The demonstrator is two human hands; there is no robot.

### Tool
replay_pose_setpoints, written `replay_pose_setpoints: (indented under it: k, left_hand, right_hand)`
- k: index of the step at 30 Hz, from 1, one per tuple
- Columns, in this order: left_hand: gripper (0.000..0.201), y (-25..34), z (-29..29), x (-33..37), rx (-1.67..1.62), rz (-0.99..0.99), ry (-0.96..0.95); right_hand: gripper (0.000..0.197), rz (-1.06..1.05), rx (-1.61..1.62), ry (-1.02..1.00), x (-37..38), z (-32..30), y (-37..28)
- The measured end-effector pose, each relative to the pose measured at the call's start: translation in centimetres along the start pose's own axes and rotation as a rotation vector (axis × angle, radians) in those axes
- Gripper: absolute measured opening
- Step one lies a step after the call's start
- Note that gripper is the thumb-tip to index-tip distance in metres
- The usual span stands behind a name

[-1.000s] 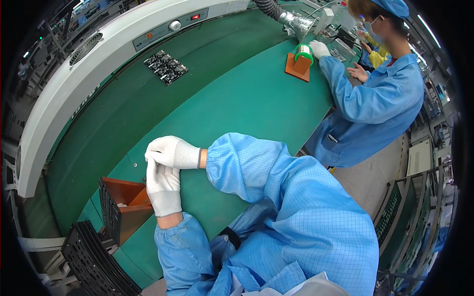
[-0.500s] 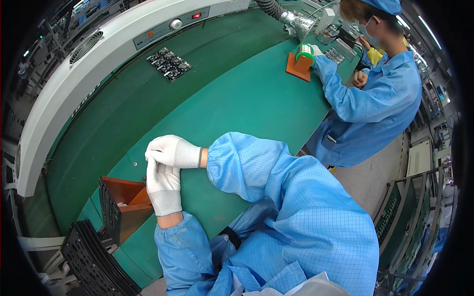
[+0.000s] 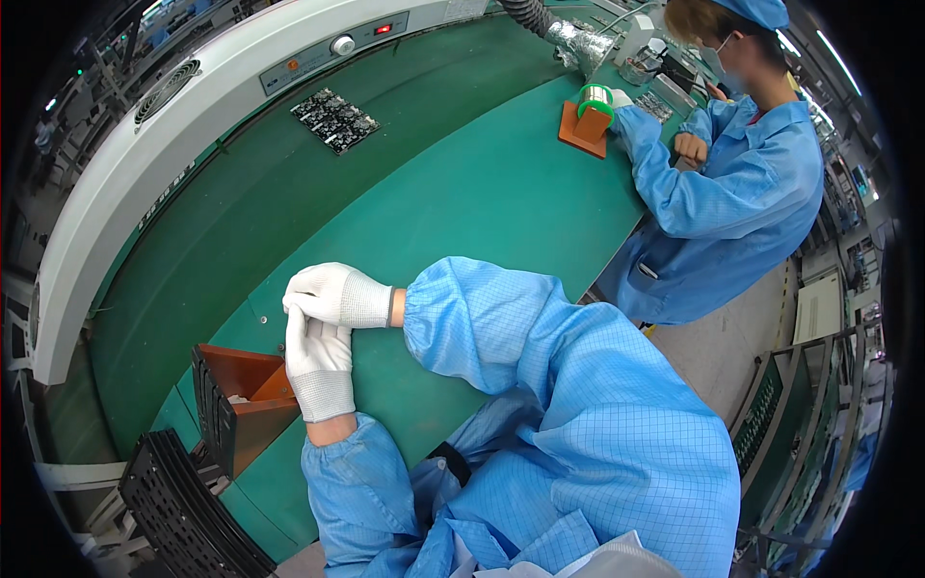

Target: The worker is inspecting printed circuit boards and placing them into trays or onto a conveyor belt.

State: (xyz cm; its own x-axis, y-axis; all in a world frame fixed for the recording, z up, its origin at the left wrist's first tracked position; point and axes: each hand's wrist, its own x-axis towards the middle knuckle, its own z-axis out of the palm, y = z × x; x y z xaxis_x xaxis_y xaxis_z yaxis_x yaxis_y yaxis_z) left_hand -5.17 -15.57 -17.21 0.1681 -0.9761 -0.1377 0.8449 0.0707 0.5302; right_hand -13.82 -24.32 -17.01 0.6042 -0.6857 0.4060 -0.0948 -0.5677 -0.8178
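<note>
My left hand [image 3: 321, 361] and my right hand [image 3: 339, 296], both in white knit gloves, meet above the green bench. The right hand lies across the left one's fingertips, its own fingers closed and bent downward. The left fingers are pressed together and partly covered by it. Anything held between them is hidden. Just left of my left hand stands an orange-brown open box [image 3: 255, 424] with a black slotted panel [image 3: 214, 414] against its side. Farther off, a populated circuit board [image 3: 335, 120] lies on the darker green belt [image 3: 222, 226].
A white curved machine hood [image 3: 106, 193] arches over the belt. Black slotted trays [image 3: 188, 506] stand at lower left. At far right, a co-worker [image 3: 732, 183] in blue sits near a green-rimmed wire spool [image 3: 595, 97] on an orange stand [image 3: 581, 135]. A foil-wrapped duct [image 3: 581, 48] hangs behind.
The circuit board has shifted slightly to the right along the belt. The co-worker's bare hand has moved a little, and the yellow sleeve behind is now mostly out of sight. My hands stay still.
</note>
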Motion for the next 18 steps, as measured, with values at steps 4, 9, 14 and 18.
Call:
replay_pose_setpoints:
  k: [4, 9, 14, 18]
  left_hand:
    - [0.041, 0.1, 0.2, -0.2, 0.002, 0.014, -0.009]
    - [0.042, 0.2, 0.0, -0.2, 0.001, 0.006, 0.0]
    - [0.042, 0.5, -0.5, -0.2, 0.005, 0.003, -0.007]
    - [0.042, 0.6, -0.6, -0.2, -0.001, 0.009, -0.017]
  right_hand:
    - [0.024, 0.009, -0.013, -0.005, 0.0, 0.0, -0.2]
    - [0.023, 0.002, -0.005, -0.003, 0.0, 0.3, -0.1]
    - [0.024, -0.004, -0.01, 0.002, 0.1, 0.7, -0.2]
    - [0.027, 0.001, 0.029, 0.015, 0.2, 1.0, -0.1]
